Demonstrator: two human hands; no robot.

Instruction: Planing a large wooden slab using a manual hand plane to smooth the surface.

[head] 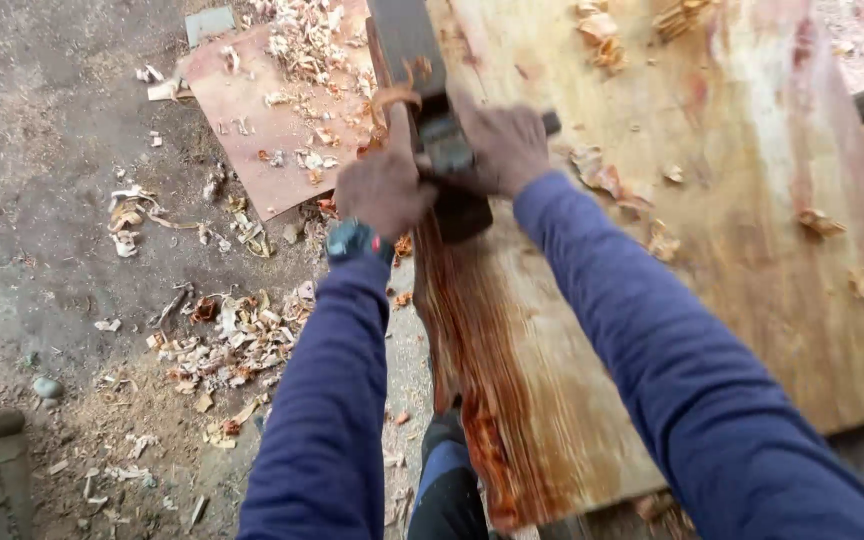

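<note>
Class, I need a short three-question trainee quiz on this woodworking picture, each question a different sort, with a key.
1. True or false: both hands grip the hand plane.
2. Which wrist wears the watch: A left, B right?
3. Fill in: wood shavings lie on the ____ beside the plank.

Key: 1 true: left hand and right hand both hold it. 2 A. 3 ground.
</note>
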